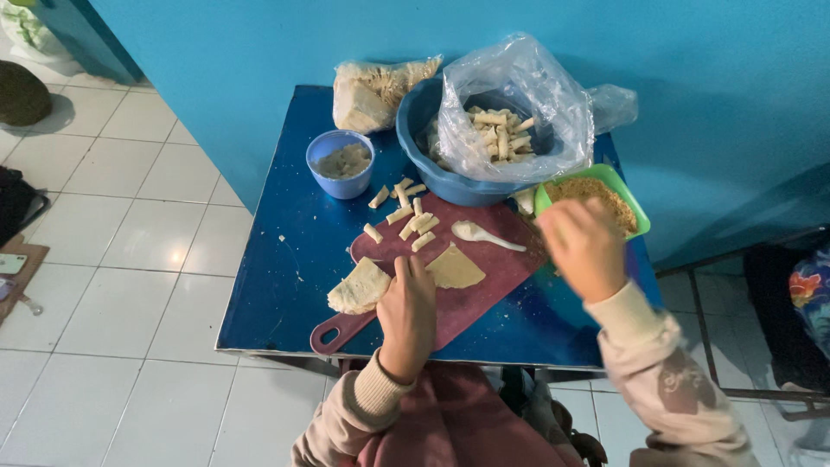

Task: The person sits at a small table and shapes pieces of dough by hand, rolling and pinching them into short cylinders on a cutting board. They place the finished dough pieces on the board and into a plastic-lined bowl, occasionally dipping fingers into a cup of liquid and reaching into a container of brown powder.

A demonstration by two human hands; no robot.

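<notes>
A: Wrapper sheet (456,268), the pale thin triangle, is lying flat on the maroon cutting board (501,272), just right of the left hand (407,304). A second folded sheet (359,287) is sitting at the board's left edge, partly overhanging onto the blue table (277,285).

B: What is each hand doing?

A: The left hand is pressing down on the board between the two sheets, fingers together and flat, gripping nothing. The right hand (585,246) is hovering blurred at the near rim of the green tray of crumbs (635,207); I cannot tell whether its fingers are pinching anything.

B: How would the sheet handle?

A: It is looking light, limp and easy to tear, possibly a little tacky, so I judge a corner or edge lifted with the fingertips is the place to take it, not the middle.

B: And round about?

A: Small rolled pieces (413,220) are lying on the board's far end beside a white spoon (484,233). Farther off, a small blue cup of paste (341,163) and a big blue basin (458,177) lined with a clear bag of more rolls are standing.
</notes>
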